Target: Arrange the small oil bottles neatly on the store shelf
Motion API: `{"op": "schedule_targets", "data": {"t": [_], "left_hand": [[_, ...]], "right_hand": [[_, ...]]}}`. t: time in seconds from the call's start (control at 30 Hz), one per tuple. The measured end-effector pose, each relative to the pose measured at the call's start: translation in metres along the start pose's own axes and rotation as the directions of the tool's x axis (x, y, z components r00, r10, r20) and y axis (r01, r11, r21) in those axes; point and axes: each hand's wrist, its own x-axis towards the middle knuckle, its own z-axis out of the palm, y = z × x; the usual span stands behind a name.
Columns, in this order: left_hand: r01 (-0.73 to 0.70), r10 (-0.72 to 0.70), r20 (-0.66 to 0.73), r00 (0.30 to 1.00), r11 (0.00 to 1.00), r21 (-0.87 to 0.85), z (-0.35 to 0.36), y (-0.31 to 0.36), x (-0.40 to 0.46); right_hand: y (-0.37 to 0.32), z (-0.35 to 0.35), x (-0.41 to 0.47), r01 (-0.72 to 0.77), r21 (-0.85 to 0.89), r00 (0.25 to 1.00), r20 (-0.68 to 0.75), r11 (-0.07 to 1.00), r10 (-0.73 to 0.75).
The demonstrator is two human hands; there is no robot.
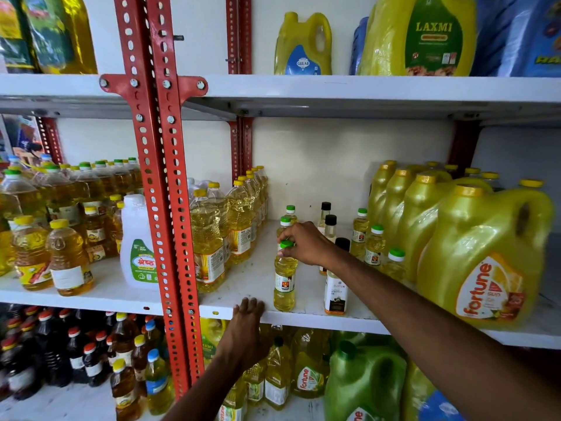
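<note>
A small yellow oil bottle [284, 281] with a green cap stands upright near the front of the white middle shelf [252, 278]. My right hand [306, 245] is closed around its neck and cap. Two more green-capped small bottles [286, 221] stand in a line behind it. Three others [374, 244] stand in a diagonal row to the right, beside the big jugs. Between the rows are black-capped clear bottles [329, 226] and a white-labelled one [335, 294], partly hidden by my forearm. My left hand [247, 322] rests on the shelf's front edge, fingers hooked over it.
Large yellow Fortune jugs [482, 256] crowd the right side of the shelf. Tall oil bottles [209, 235] stand at the left beside the red slotted upright [170, 208]. The upper shelf holds big cans [422, 34]; the lower shelf holds more bottles and green jugs [361, 381].
</note>
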Motion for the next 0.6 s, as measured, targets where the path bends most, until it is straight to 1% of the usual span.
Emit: {"op": "schedule_targets", "data": {"t": [0.37, 0.53, 0.6], "left_hand": [[-0.001, 0.001, -0.014, 1.000, 1.000, 0.011, 0.000, 0.001, -0.001], [0.022, -0.022, 0.053, 0.998, 1.000, 0.017, -0.002, -0.002, 0.003], [0.015, -0.015, 0.006, 1.000, 0.998, 0.060, -0.008, 0.002, 0.004]], "right_hand": [[-0.005, 0.001, -0.005, -0.005, 0.006, 0.999, -0.032, 1.000, 0.005], [-0.004, -0.001, -0.007, -0.019, -0.005, 1.000, -0.025, 1.000, 0.019], [-0.002, -0.002, -0.012, -0.037, 0.008, 0.999, -0.032, 0.999, 0.037]]}}
